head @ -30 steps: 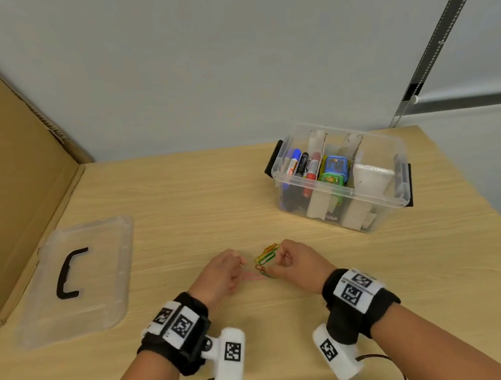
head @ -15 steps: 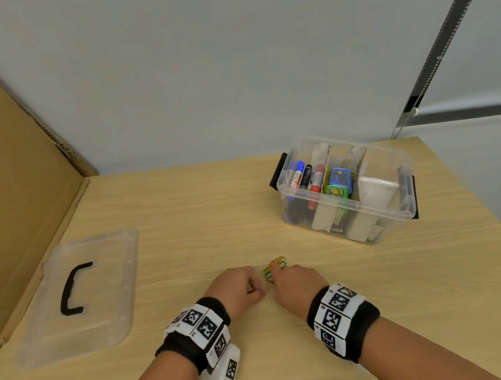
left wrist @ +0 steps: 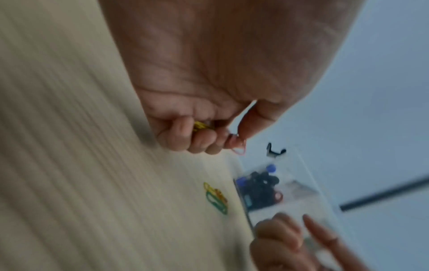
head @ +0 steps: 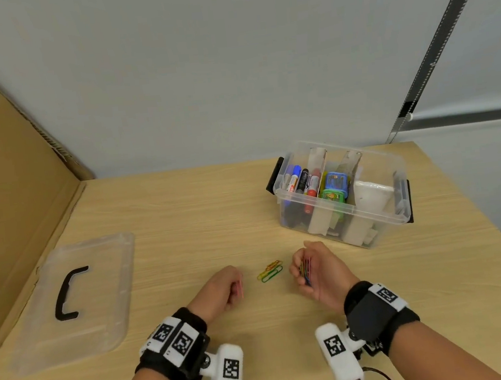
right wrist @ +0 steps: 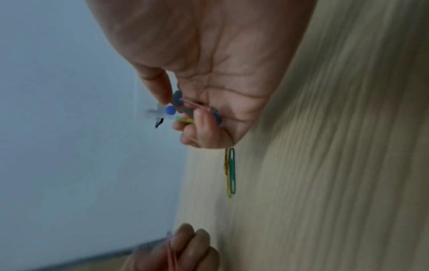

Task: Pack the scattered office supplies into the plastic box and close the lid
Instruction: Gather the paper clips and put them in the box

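A few coloured paper clips (head: 270,271) (left wrist: 216,198) (right wrist: 231,172) lie on the wooden table between my hands. My left hand (head: 222,288) (left wrist: 209,135) pinches a pink paper clip (head: 240,288) (left wrist: 239,149) between thumb and forefinger and curls round a yellow one. My right hand (head: 316,269) (right wrist: 197,117), palm turned inward, curls round a bunch of coloured clips (head: 306,269) (right wrist: 185,110). The clear plastic box (head: 369,219), open, stands at the back right with markers (head: 302,182), small packs and white items in its compartments. Its clear lid (head: 69,301) with a black handle lies at the left.
A cardboard sheet (head: 10,184) leans along the table's left edge. A grey wall stands behind the table. The table's right edge (head: 496,244) drops off beyond the box.
Both hands have drawn apart and lifted slightly from the clip pile. The right hand has turned palm inward, showing its bunch of clips. The left hand holds a pink clip.
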A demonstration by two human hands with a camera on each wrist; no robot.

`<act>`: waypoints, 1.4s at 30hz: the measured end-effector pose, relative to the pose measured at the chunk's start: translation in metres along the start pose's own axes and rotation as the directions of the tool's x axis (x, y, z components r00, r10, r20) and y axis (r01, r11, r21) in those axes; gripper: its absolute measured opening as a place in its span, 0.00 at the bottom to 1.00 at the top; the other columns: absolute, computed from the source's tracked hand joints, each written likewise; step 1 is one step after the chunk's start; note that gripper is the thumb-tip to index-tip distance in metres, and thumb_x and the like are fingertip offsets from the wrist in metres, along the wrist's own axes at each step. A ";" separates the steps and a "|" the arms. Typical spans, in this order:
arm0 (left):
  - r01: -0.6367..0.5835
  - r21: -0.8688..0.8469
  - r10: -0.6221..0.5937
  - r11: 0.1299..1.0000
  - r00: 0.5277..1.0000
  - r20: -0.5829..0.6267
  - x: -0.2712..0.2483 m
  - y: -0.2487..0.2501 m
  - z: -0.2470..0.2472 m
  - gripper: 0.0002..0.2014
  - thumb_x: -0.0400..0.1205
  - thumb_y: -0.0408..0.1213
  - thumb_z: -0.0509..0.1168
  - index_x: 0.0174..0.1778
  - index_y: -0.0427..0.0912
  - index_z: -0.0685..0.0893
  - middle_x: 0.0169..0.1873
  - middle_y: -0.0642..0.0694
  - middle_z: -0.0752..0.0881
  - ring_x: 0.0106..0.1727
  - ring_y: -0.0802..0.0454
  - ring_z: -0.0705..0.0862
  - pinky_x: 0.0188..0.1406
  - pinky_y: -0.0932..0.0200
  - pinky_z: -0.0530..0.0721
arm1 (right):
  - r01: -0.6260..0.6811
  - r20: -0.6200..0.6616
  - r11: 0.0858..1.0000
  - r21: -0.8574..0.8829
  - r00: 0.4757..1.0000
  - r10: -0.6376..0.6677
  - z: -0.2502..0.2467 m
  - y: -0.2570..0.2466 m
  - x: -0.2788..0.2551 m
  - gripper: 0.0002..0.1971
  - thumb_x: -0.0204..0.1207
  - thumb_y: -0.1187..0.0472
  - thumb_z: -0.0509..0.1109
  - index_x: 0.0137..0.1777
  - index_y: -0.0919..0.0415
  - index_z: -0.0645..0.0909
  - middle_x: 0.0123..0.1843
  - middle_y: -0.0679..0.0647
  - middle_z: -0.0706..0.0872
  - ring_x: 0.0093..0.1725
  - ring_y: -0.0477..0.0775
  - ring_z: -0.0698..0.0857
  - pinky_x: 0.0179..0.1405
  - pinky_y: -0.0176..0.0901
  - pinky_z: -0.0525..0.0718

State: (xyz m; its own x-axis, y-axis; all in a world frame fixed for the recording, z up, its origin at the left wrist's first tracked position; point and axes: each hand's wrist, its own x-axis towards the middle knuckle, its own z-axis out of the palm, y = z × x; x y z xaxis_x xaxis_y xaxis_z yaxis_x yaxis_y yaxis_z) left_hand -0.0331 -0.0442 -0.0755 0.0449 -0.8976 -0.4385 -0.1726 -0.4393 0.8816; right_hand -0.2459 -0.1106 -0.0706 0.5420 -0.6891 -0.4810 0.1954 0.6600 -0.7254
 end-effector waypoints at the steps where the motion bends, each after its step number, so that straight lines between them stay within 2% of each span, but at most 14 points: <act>1: 0.036 -0.181 -0.036 0.983 0.999 0.007 -0.002 0.002 0.000 0.16 0.85 0.32 0.47 0.32 0.42 0.72 0.24 0.48 0.71 0.22 0.56 0.69 0.20 0.64 0.65 | -0.005 -0.043 1.000 -0.001 0.999 0.005 -0.001 0.000 0.002 0.21 0.84 0.50 0.53 0.34 0.60 0.74 0.29 0.55 0.76 0.25 0.49 0.69 0.17 0.37 0.67; 4: 0.080 -0.577 -0.048 0.813 0.996 0.071 -0.007 0.002 -0.003 0.13 0.80 0.32 0.45 0.32 0.42 0.70 0.26 0.47 0.71 0.21 0.55 0.67 0.18 0.63 0.63 | -0.004 -0.142 0.995 -0.104 0.990 -0.011 -0.001 -0.003 0.008 0.12 0.85 0.57 0.57 0.41 0.61 0.74 0.30 0.53 0.76 0.26 0.47 0.70 0.17 0.36 0.67; 6: 0.090 -0.721 -0.032 0.687 0.995 0.094 -0.010 0.001 -0.007 0.10 0.78 0.33 0.47 0.34 0.41 0.71 0.27 0.45 0.72 0.21 0.55 0.68 0.16 0.63 0.65 | 0.028 -0.160 0.952 -0.305 0.984 -0.080 0.001 -0.007 0.011 0.10 0.86 0.64 0.54 0.47 0.61 0.75 0.31 0.52 0.73 0.26 0.46 0.69 0.19 0.36 0.65; 7: 0.093 -0.762 -0.030 0.641 0.995 0.096 -0.010 0.000 -0.009 0.08 0.76 0.33 0.48 0.36 0.40 0.72 0.27 0.45 0.72 0.20 0.55 0.68 0.16 0.63 0.65 | 0.049 -0.147 0.877 -0.477 0.980 -0.134 0.002 -0.010 0.013 0.10 0.85 0.65 0.53 0.49 0.60 0.77 0.31 0.50 0.73 0.27 0.46 0.69 0.22 0.35 0.66; 9: 0.100 -0.788 -0.050 0.607 0.995 0.088 -0.010 0.000 -0.013 0.07 0.75 0.35 0.51 0.38 0.39 0.73 0.25 0.47 0.71 0.20 0.55 0.66 0.14 0.64 0.64 | 0.077 -0.060 0.534 -0.842 0.970 -0.234 0.003 -0.015 0.017 0.10 0.84 0.65 0.54 0.53 0.56 0.77 0.34 0.46 0.75 0.32 0.45 0.72 0.32 0.36 0.71; 12: 0.120 -0.661 -0.120 0.740 0.992 0.046 -0.007 0.002 -0.014 0.09 0.81 0.38 0.53 0.38 0.42 0.75 0.23 0.51 0.65 0.18 0.57 0.61 0.13 0.65 0.57 | 0.077 0.082 -0.036 -0.996 0.981 -0.176 0.008 -0.019 0.023 0.09 0.82 0.59 0.57 0.59 0.49 0.73 0.35 0.44 0.76 0.37 0.48 0.78 0.39 0.43 0.76; 14: 0.095 -0.407 -0.114 0.908 0.993 -0.023 -0.005 0.004 -0.011 0.11 0.84 0.41 0.57 0.39 0.42 0.77 0.21 0.53 0.65 0.18 0.58 0.61 0.14 0.65 0.57 | 0.077 0.100 -0.224 -0.971 0.991 -0.093 0.014 -0.018 0.027 0.11 0.81 0.56 0.58 0.62 0.45 0.70 0.41 0.49 0.80 0.43 0.54 0.81 0.44 0.48 0.80; 16: 0.034 -0.055 -0.039 0.998 0.996 -0.085 -0.002 0.002 -0.006 0.09 0.83 0.42 0.62 0.40 0.42 0.79 0.21 0.56 0.70 0.19 0.61 0.67 0.19 0.67 0.65 | 0.086 0.102 -0.308 -0.948 0.994 -0.036 0.020 -0.018 0.031 0.12 0.81 0.55 0.58 0.63 0.46 0.70 0.50 0.53 0.84 0.49 0.58 0.83 0.47 0.50 0.81; 20: -0.109 0.352 0.161 0.929 0.979 -0.121 0.003 -0.006 0.000 0.05 0.79 0.41 0.68 0.43 0.43 0.84 0.27 0.57 0.74 0.27 0.64 0.72 0.33 0.68 0.71 | 0.069 0.079 -0.343 -0.937 0.997 -0.015 0.024 -0.018 0.037 0.07 0.82 0.54 0.58 0.56 0.53 0.72 0.53 0.56 0.85 0.49 0.59 0.82 0.47 0.50 0.79; 25: -0.106 0.616 0.192 0.781 0.978 -0.076 0.011 0.004 0.009 0.12 0.80 0.43 0.66 0.58 0.52 0.77 0.28 0.57 0.73 0.29 0.61 0.72 0.34 0.63 0.71 | 0.009 0.013 -0.397 -0.918 1.000 -0.008 0.031 -0.009 0.035 0.13 0.83 0.59 0.53 0.63 0.63 0.68 0.56 0.61 0.83 0.43 0.57 0.76 0.41 0.48 0.72; 29: -0.121 0.749 0.214 0.651 0.976 -0.028 0.024 0.017 0.017 0.13 0.82 0.41 0.63 0.63 0.51 0.74 0.29 0.57 0.72 0.33 0.56 0.74 0.38 0.59 0.73 | -0.012 -0.004 -0.420 -0.908 1.000 -0.020 0.029 -0.004 0.031 0.13 0.82 0.63 0.51 0.64 0.64 0.68 0.56 0.62 0.84 0.48 0.61 0.80 0.40 0.48 0.71; 34: -0.129 0.833 0.203 0.537 0.979 0.021 0.035 0.033 0.019 0.09 0.83 0.42 0.61 0.57 0.47 0.80 0.39 0.52 0.77 0.41 0.52 0.75 0.42 0.60 0.72 | -0.070 -0.065 -0.182 -0.981 0.997 -0.031 0.010 -0.004 0.028 0.10 0.83 0.63 0.50 0.60 0.63 0.67 0.36 0.51 0.73 0.35 0.52 0.74 0.28 0.41 0.68; 38: -0.115 0.875 0.158 0.471 0.986 0.045 0.038 0.034 0.019 0.10 0.83 0.44 0.60 0.56 0.45 0.80 0.38 0.51 0.79 0.40 0.52 0.76 0.42 0.58 0.75 | -0.049 -0.043 -0.105 -0.993 0.998 -0.056 -0.006 -0.003 0.022 0.00 0.84 0.63 0.52 0.52 0.58 0.63 0.34 0.49 0.73 0.31 0.47 0.72 0.27 0.36 0.67; 42: -0.088 0.838 0.094 0.538 0.995 0.044 0.039 0.030 0.016 0.09 0.81 0.45 0.63 0.53 0.46 0.80 0.33 0.56 0.76 0.40 0.53 0.77 0.42 0.59 0.77 | 0.011 -0.005 0.117 -0.993 0.991 -0.134 -0.019 -0.004 0.013 0.05 0.85 0.61 0.52 0.47 0.56 0.66 0.36 0.48 0.74 0.33 0.46 0.71 0.34 0.38 0.70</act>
State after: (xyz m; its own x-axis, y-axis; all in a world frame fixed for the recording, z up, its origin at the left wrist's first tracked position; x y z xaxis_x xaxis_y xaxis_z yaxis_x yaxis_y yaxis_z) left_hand -0.0522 -0.0918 -0.0685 -0.0152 -0.9326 -0.3606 -0.9218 -0.1266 0.3663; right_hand -0.2548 -0.1283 -0.0829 0.5071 -0.7726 -0.3821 -0.7830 -0.2276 -0.5789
